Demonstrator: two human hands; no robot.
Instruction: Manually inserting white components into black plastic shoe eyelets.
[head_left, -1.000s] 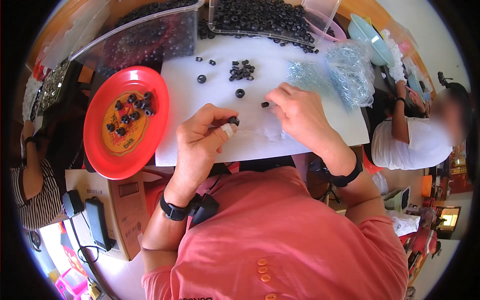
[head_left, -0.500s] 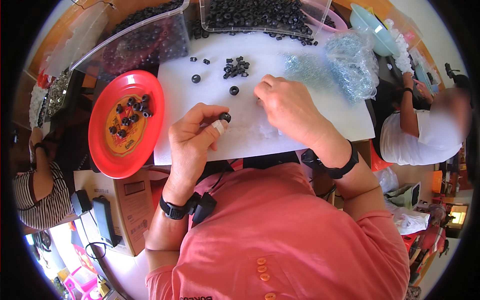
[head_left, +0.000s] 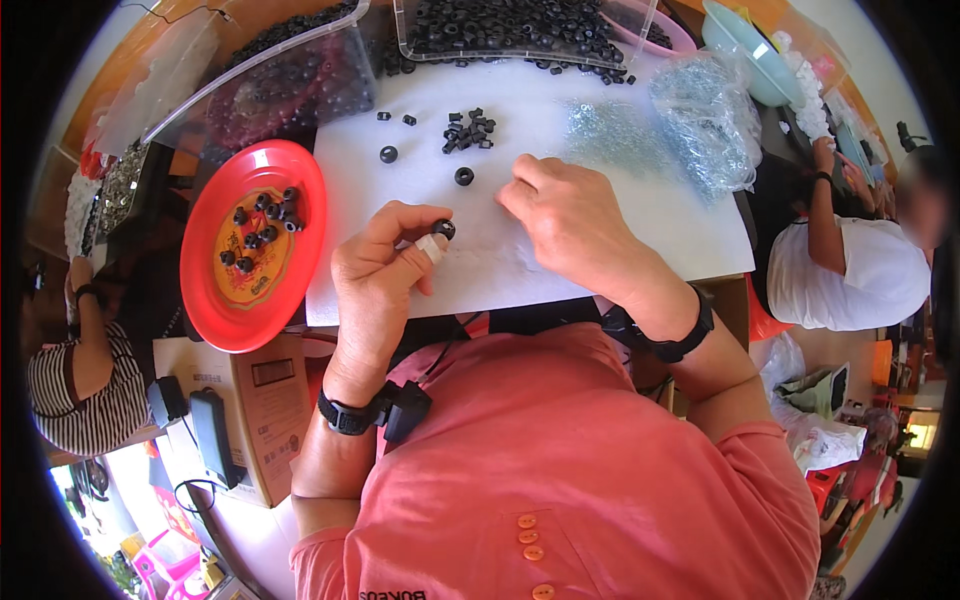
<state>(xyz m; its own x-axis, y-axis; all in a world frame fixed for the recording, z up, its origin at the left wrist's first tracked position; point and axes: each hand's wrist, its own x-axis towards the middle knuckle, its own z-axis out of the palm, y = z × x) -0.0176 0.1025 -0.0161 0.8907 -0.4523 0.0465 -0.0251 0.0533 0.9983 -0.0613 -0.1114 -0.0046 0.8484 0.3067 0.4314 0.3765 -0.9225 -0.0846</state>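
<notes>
Close handwork: the left hand point(head_left: 376, 260) pinches a round black piece point(head_left: 445, 229), probably best kept steady next; whether the right hand point(head_left: 562, 212) grips anything, I cannot tell.

Black lettering point(head_left: 392, 595) marks the pink shirt point(head_left: 590, 440); print on the carton point(head_left: 278, 425) and plate point(head_left: 215, 305) seems illegible.
</notes>
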